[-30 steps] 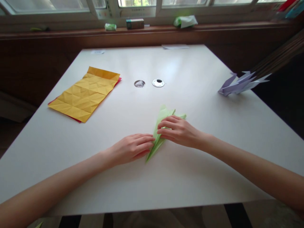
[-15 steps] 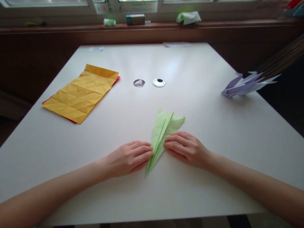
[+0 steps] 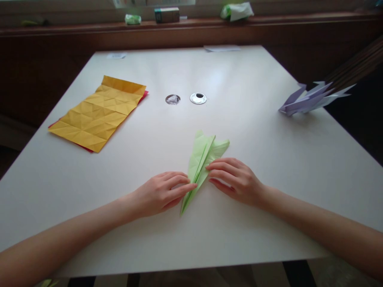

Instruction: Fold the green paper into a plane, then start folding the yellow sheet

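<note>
A light green folded paper (image 3: 206, 149) lies on the white table in front of me, its narrow point toward me and its wider flaps away. Long folded edges run down its middle. My left hand (image 3: 163, 193) holds the lower left side, with the index finger stretched across the folds. On the opposite side, my right hand (image 3: 236, 179) grips the paper's right edge with bent fingertips, the fingers slightly apart. Both thumbs are mostly hidden beneath the hands.
Creased yellow paper (image 3: 97, 113) lies over red paper (image 3: 144, 95) at the left. Two round holes (image 3: 172, 99) pierce the table (image 3: 143, 247). A purple folded paper model (image 3: 308, 99) stands near the right edge. A small box (image 3: 166, 15) and wrapped packs (image 3: 237, 12) sit on the sill.
My left index finger has moved right across the paper's folds. The right fingers have spread a little. The whole view has shifted slightly, with the table appearing higher.
</note>
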A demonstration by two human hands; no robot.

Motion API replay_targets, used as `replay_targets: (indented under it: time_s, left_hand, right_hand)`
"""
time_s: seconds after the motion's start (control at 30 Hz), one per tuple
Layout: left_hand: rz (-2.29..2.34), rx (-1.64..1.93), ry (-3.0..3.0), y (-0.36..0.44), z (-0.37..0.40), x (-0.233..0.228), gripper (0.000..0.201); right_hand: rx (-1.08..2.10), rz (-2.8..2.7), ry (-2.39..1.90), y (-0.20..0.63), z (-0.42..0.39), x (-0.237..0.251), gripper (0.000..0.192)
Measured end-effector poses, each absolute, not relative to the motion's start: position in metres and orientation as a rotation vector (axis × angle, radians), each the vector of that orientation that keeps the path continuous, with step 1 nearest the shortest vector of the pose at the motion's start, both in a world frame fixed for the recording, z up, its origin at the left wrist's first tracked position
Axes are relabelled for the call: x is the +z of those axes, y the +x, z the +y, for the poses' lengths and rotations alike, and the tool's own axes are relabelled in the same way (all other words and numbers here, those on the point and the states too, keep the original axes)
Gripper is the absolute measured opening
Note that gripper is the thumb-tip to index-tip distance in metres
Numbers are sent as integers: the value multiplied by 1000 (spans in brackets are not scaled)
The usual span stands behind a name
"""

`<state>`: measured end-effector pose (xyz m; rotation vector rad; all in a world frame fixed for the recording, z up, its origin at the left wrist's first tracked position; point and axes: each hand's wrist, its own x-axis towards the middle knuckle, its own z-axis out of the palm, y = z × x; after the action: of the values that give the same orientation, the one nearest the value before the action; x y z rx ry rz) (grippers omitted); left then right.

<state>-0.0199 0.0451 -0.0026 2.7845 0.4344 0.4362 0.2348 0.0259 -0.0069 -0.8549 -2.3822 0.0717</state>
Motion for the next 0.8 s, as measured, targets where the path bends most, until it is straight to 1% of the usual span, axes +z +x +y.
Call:
replay_targets:
  time_s: [0.13, 0.23, 0.4, 0.53, 0.67, 0.8]
  left_hand:
    - [433, 456, 2808, -20, 45, -3, 34]
    - [432, 471, 2813, -20, 46, -4, 34]
    - [431, 490, 2801, -20, 46, -4, 35]
    - [421, 421, 2854, -20, 45, -2, 37]
    - [411, 383, 2956, -21, 46, -2, 35]
    - [547, 434, 2983, -22, 49, -3, 30]
  right_hand:
    - [38, -2444, -826, 233, 24, -5, 15]
    - [22, -2469, -817, 232, 24, -4, 15]
    - [84, -2487, -798, 232, 24, -4, 14]
    - [130, -2459, -831, 234, 26, -7, 15]
    - [65, -2408, -925, 238, 30, -8, 16]
    - [37, -2454, -869, 240, 30, -6, 16]
